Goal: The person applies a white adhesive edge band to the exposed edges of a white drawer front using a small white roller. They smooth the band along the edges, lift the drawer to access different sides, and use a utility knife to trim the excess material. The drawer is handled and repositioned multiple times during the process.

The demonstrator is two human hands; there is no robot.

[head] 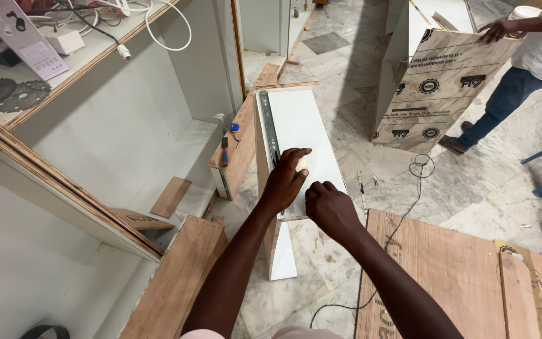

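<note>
A white laminated panel stands on edge in front of me, with a metal drawer slide along its left side. My left hand rests on the panel's near end, fingers curled around a small pale object. Just to its right, my right hand is closed in a loose fist, touching the panel's near edge. What the right hand holds, if anything, is hidden.
A white cabinet carcass lies at the left, with saw blades and cables on a shelf. Screwdrivers lie on a wooden piece. Plywood sheets cover the floor at right. Another person holds a printed board.
</note>
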